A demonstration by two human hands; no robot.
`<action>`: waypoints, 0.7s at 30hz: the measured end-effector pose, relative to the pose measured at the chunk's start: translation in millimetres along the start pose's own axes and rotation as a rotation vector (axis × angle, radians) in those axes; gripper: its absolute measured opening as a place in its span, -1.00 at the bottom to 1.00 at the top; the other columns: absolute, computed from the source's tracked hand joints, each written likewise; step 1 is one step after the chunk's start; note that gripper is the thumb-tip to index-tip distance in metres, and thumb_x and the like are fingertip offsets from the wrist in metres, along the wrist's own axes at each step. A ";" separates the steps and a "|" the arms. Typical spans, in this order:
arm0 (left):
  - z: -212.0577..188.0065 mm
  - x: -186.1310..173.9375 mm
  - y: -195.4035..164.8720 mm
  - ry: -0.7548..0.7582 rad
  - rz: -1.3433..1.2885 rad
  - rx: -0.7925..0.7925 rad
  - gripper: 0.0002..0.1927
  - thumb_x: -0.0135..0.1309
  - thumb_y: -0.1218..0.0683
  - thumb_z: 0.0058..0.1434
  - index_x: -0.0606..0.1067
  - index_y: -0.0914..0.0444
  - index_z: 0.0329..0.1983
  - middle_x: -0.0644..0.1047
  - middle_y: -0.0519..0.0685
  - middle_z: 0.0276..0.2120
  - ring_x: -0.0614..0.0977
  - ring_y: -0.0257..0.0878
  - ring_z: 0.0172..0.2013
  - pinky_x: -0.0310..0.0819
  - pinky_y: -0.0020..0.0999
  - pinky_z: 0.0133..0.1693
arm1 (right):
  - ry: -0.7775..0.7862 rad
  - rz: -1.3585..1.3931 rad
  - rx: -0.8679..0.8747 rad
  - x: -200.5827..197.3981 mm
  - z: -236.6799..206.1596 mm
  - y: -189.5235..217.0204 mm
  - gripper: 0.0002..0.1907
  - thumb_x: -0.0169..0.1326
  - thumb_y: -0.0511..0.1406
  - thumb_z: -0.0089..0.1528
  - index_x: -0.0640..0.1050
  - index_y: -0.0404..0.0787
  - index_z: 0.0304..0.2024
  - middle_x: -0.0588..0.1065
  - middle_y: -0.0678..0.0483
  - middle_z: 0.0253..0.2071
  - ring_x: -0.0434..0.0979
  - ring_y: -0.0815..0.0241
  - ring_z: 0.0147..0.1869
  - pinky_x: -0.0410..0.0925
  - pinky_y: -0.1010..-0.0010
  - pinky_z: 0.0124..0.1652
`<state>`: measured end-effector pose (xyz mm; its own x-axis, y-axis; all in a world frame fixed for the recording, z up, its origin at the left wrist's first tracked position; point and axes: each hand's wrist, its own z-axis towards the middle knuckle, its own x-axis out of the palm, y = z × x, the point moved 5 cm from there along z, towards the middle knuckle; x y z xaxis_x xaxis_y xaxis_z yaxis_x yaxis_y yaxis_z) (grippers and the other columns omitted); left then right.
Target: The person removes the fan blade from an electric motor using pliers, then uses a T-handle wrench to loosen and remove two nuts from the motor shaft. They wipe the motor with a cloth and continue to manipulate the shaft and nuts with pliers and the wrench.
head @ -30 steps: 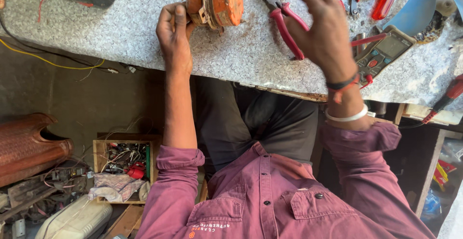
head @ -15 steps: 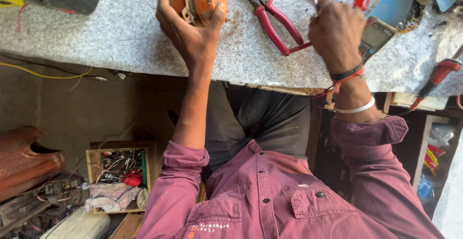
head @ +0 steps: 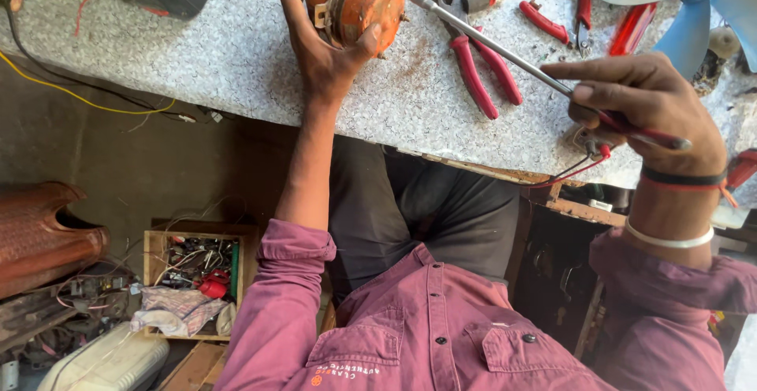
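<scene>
1. Gripping the orange motor (head: 359, 5) on the speckled bench (head: 236, 52), your left hand (head: 319, 52) is wrapping closed around it, steadying it.
2. Your right hand (head: 646, 107) is pinching the long screwdriver (head: 505, 52) firmly (tip meeting the motor's face), beside the red pliers (head: 473, 68).

A: What was the state of the motor (head: 356, 3)?

B: It was a round, orange, rust-stained unit, tipped on its side at the far edge of the speckled stone worktop (head: 236, 52). A metal band ran around its middle.

A: And the screwdriver (head: 520, 60)?

B: It was a long tool with a bare steel shaft and a red handle. It lay at a slant across the worktop, raised above it, with the tip set against the motor's right face.
</scene>
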<state>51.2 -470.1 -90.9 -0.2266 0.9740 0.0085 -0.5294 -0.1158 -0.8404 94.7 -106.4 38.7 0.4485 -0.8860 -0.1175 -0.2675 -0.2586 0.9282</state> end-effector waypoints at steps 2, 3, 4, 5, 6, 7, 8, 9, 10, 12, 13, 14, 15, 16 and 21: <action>2.4 0.1 -1.4 -0.001 0.007 0.005 0.07 0.42 -0.13 0.24 -0.04 0.20 0.56 0.24 0.09 0.28 0.47 -0.11 0.30 0.58 -0.16 0.28 | 0.001 -0.009 0.031 -1.2 -3.1 0.2 -0.55 0.03 -0.39 0.31 0.55 -0.39 0.25 0.36 0.12 -0.53 0.21 0.45 -0.58 0.07 0.59 -0.59; 2.9 -0.3 -1.4 -0.005 0.028 0.011 0.07 0.42 -0.13 0.24 -0.03 0.19 0.56 0.25 0.08 0.28 0.47 -0.12 0.30 0.59 -0.18 0.28 | -0.010 -0.007 0.029 -2.1 -4.2 0.3 -0.56 0.03 -0.39 0.31 0.54 -0.39 0.24 0.37 0.12 -0.53 0.21 0.45 -0.58 0.07 0.58 -0.59; 2.6 -1.1 -0.6 -0.009 0.051 0.016 0.07 0.43 -0.13 0.24 -0.03 0.19 0.56 0.26 0.08 0.27 0.47 -0.12 0.30 0.60 -0.19 0.29 | -0.020 -0.004 0.028 -2.9 -4.9 -0.3 -0.56 0.02 -0.39 0.31 0.54 -0.39 0.24 0.38 0.12 -0.52 0.20 0.44 -0.59 0.07 0.58 -0.60; 1.7 -1.9 0.1 -0.015 0.074 0.022 0.05 0.43 -0.13 0.24 -0.02 0.19 0.54 0.26 0.08 0.27 0.46 -0.13 0.30 0.57 -0.20 0.28 | -0.012 -0.012 0.036 -3.0 -4.4 -1.1 -0.56 0.02 -0.39 0.31 0.54 -0.40 0.24 0.38 0.11 -0.53 0.20 0.44 -0.59 0.07 0.58 -0.60; 0.9 -2.6 1.2 -0.020 0.098 0.030 0.04 0.43 -0.13 0.25 -0.02 0.19 0.53 0.27 0.07 0.27 0.46 -0.14 0.31 0.54 -0.20 0.27 | -0.005 -0.021 0.042 -3.2 -3.9 -2.1 -0.56 0.01 -0.40 0.30 0.54 -0.40 0.24 0.38 0.10 -0.53 0.20 0.44 -0.60 0.06 0.58 -0.61; 0.5 -2.7 2.7 -0.024 0.106 0.031 0.04 0.43 -0.15 0.25 -0.02 0.19 0.52 0.27 0.07 0.27 0.45 -0.14 0.31 0.53 -0.20 0.27 | -0.001 -0.029 0.047 -3.6 -3.1 -2.8 -0.56 0.01 -0.41 0.30 0.54 -0.40 0.23 0.38 0.10 -0.54 0.20 0.43 -0.61 0.06 0.57 -0.61; 0.2 -2.8 4.2 -0.028 0.115 0.032 0.04 0.43 -0.16 0.25 -0.01 0.18 0.52 0.27 0.07 0.26 0.45 -0.14 0.31 0.51 -0.21 0.26 | 0.007 -0.048 0.040 -3.8 -1.4 -2.9 -0.56 0.01 -0.40 0.31 0.54 -0.40 0.23 0.37 0.10 -0.54 0.21 0.43 -0.61 0.07 0.57 -0.61; -0.4 -3.1 6.0 -0.031 0.112 0.025 0.05 0.42 -0.18 0.25 -0.01 0.18 0.54 0.27 0.07 0.26 0.45 -0.14 0.30 0.52 -0.20 0.25 | 0.015 -0.065 0.034 -3.2 0.4 -3.3 -0.57 0.00 -0.40 0.31 0.54 -0.40 0.22 0.37 0.10 -0.55 0.21 0.43 -0.62 0.08 0.56 -0.62; -0.7 -3.4 7.3 -0.034 0.108 0.017 0.06 0.42 -0.20 0.24 -0.01 0.18 0.55 0.28 0.08 0.25 0.46 -0.13 0.30 0.52 -0.19 0.25 | 0.023 -0.082 0.028 -2.7 2.1 -3.2 -0.58 0.00 -0.40 0.31 0.55 -0.40 0.22 0.37 0.10 -0.55 0.22 0.42 -0.62 0.09 0.56 -0.62; -0.8 -3.2 9.3 -0.016 0.078 0.014 0.08 0.40 -0.26 0.25 -0.03 0.18 0.54 0.26 0.07 0.25 0.46 -0.12 0.31 0.59 -0.17 0.29 | 0.050 -0.039 -0.017 -0.4 3.7 -1.2 -0.59 0.00 -0.38 0.34 0.55 -0.41 0.22 0.39 0.11 -0.54 0.24 0.46 -0.60 0.12 0.59 -0.60; -0.6 -3.0 10.3 -0.007 0.064 0.014 0.09 0.38 -0.30 0.25 -0.04 0.18 0.54 0.26 0.07 0.25 0.46 -0.12 0.31 0.62 -0.16 0.30 | 0.064 -0.017 -0.040 0.5 5.1 0.4 -0.59 0.00 -0.37 0.36 0.56 -0.41 0.23 0.40 0.11 -0.53 0.25 0.47 -0.59 0.13 0.60 -0.59; -0.4 -3.1 10.9 -0.013 0.082 0.021 0.10 0.38 -0.31 0.24 -0.04 0.17 0.54 0.25 0.07 0.26 0.45 -0.12 0.32 0.60 -0.16 0.29 | 0.059 -0.059 -0.077 0.3 6.7 2.9 -0.56 0.01 -0.36 0.34 0.51 -0.44 0.25 0.44 0.04 -0.48 0.26 0.44 -0.59 0.14 0.60 -0.58; -0.4 -3.5 11.4 -0.019 0.100 0.029 0.10 0.38 -0.33 0.23 -0.03 0.17 0.55 0.24 0.07 0.26 0.44 -0.12 0.32 0.57 -0.17 0.28 | 0.053 -0.099 -0.113 0.4 8.5 5.4 -0.52 0.02 -0.36 0.32 0.47 -0.46 0.27 0.49 -0.02 -0.42 0.27 0.41 -0.58 0.16 0.59 -0.58; -1.1 -3.9 11.8 -0.024 0.120 0.034 0.11 0.37 -0.34 0.23 -0.03 0.16 0.55 0.23 0.07 0.26 0.43 -0.12 0.33 0.55 -0.17 0.26 | 0.048 -0.139 -0.148 0.7 9.6 7.6 -0.47 0.02 -0.36 0.30 0.43 -0.49 0.29 0.53 -0.09 -0.36 0.29 0.38 -0.58 0.17 0.58 -0.57; -2.5 -5.1 13.4 -0.040 0.182 0.068 0.13 0.35 -0.38 0.20 -0.02 0.14 0.57 0.23 0.04 0.26 0.40 -0.13 0.35 0.52 -0.16 0.27 | -0.094 0.543 -0.221 -7.6 10.6 9.6 -0.34 -0.15 -0.02 0.41 0.38 -0.53 0.21 0.63 -0.15 -0.19 0.62 0.23 -0.43 0.43 0.62 -0.46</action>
<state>47.3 -476.2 -103.6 -0.3555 0.9272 -0.1179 -0.5303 -0.3039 -0.7914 79.7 -106.2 44.7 0.2167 -0.9021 0.3731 -0.2491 0.3185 0.9146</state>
